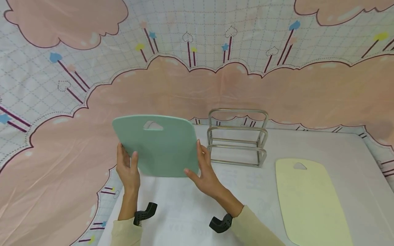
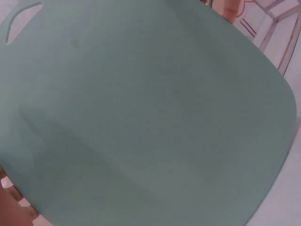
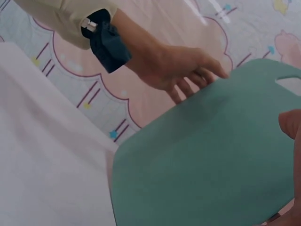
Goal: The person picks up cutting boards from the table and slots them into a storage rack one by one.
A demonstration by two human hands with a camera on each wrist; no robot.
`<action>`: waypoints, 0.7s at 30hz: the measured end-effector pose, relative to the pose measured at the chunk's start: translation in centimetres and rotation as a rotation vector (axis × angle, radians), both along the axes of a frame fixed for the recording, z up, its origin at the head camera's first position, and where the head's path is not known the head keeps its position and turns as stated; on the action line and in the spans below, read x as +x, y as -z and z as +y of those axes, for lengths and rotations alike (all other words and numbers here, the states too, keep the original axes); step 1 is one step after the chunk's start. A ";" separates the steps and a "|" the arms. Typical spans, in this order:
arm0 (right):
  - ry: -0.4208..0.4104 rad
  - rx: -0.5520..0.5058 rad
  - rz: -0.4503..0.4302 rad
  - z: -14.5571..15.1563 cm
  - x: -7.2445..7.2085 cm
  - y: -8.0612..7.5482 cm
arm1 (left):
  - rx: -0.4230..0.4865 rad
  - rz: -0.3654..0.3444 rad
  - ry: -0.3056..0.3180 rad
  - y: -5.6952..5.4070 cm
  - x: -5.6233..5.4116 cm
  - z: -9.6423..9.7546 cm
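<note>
Green board (image 1: 163,150): held left of metal rack (image 1: 235,147), well apart from yellow board (image 1: 307,201); pinched by both side edges between thumbs and part-opened fingers of left hand (image 1: 128,171) and right hand (image 1: 205,176).

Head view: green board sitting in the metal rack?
No, the left hand and right hand hold the green board up, left of the metal rack.

A white table (image 1: 240,191), a metal rack (image 1: 235,147) standing upright near its far edge, a yellow cutting board (image 1: 311,201) lying flat at the right, its handle hole toward the far edge, apart from the rack
</note>
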State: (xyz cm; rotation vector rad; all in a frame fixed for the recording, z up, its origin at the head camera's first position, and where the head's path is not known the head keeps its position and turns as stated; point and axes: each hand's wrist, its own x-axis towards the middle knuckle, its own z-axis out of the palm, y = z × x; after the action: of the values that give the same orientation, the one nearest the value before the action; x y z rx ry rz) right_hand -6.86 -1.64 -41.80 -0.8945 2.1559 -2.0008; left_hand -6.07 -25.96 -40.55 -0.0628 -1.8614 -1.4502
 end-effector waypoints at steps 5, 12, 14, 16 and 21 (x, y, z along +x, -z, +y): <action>0.027 0.026 0.040 0.2 -0.1 -0.8 | 0.063 0.081 0.084 0.8 -0.3 -0.3; 0.062 0.012 0.071 0.1 -0.6 0.1 | 0.022 0.054 0.022 1.0 -0.1 0.0; 0.085 0.016 0.073 0.1 -0.9 0.8 | -0.002 -0.004 -0.024 0.7 0.2 0.2; 0.109 0.031 0.065 0.0 -1.2 1.3 | -0.022 -0.065 -0.069 0.6 0.4 0.5; 0.135 0.050 0.034 0.1 -2.0 1.3 | -0.027 -0.130 -0.115 0.5 1.1 0.8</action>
State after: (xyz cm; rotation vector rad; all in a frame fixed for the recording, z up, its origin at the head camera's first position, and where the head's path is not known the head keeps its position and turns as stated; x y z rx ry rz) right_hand -8.88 -1.50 -43.06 -0.8013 2.3329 -1.9933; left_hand -4.99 -25.14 -41.01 0.1270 -1.9557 -1.3787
